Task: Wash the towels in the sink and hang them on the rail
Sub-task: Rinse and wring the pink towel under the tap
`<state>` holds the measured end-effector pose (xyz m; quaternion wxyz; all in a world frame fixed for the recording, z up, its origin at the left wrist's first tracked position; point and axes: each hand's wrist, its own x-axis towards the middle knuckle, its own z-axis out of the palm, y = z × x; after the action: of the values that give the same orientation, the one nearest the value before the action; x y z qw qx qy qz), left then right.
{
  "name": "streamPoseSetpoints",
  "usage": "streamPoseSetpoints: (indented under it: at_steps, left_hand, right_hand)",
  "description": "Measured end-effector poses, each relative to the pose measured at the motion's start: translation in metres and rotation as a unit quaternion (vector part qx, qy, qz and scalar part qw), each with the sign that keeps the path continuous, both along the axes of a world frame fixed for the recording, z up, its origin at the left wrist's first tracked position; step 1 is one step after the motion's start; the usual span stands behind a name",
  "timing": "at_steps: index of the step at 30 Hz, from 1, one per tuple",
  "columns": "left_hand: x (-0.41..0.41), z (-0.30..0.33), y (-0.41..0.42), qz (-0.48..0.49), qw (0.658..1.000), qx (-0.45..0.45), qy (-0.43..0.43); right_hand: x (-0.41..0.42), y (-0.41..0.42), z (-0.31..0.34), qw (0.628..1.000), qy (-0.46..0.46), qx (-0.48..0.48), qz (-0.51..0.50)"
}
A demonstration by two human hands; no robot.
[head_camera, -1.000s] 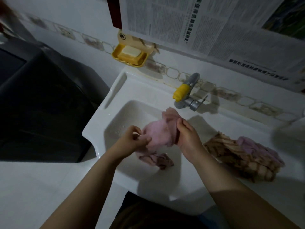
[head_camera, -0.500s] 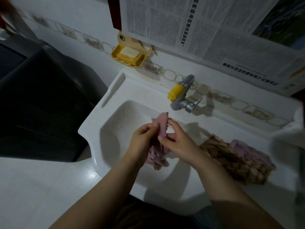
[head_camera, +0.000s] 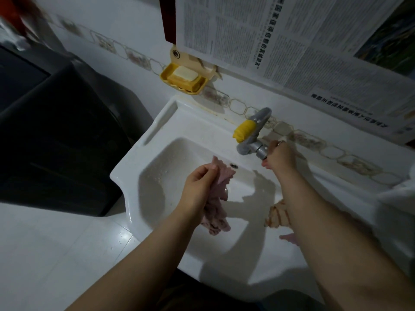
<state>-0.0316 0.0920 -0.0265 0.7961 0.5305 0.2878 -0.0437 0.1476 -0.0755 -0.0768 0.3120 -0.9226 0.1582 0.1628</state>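
The white sink [head_camera: 143, 171] is the landmark here. Over its basin, the left hand [head_camera: 199, 187] grips a wet pink towel [head_camera: 216, 205], fingers curled round the upper part of the cloth; a short end pokes up above the knuckles and the rest hangs down in a bunched strip below the wrist, above the basin floor. The small drain opening [head_camera: 234, 165] sits on the basin's back wall, just beyond the towel's top end.

At the sink's back rim a grey tap [head_camera: 252, 140] with a yellow sleeve [head_camera: 243, 130] sticks out from the wall. The right hand [head_camera: 279, 157] reaches to the right end of this tap, its fingers curled round the metal knob there; a ring shows on one finger. No water stream is visible from the spout.

On the sink's right ledge, mostly hidden under the right forearm, lies a brown striped towel [head_camera: 277, 215], and a bit of another pink towel [head_camera: 289, 238] shows just nearer than it.

Above the sink's back left corner, a yellow soap dish [head_camera: 182, 85] hangs on the tiled wall with a pale soap bar [head_camera: 185, 72] in it. Newspaper sheets [head_camera: 292, 41] cover the wall above the tap. Left of the sink stands a dark appliance [head_camera: 56, 131].
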Motion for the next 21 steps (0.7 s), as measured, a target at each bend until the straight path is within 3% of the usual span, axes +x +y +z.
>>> streamPoseSetpoints:
  at_steps: [9, 21]
  left_hand:
    - [0.007, -0.002, -0.007, 0.008, 1.000, -0.019, -0.001]
    - [0.026, 0.003, -0.018, 0.018, 0.990, -0.139, -0.020]
  right_hand:
    - [-0.001, -0.006, 0.000, 0.981, 0.030, 0.174, -0.078]
    - [0.001, -0.012, -0.005, 0.969, 0.037, 0.224, -0.096]
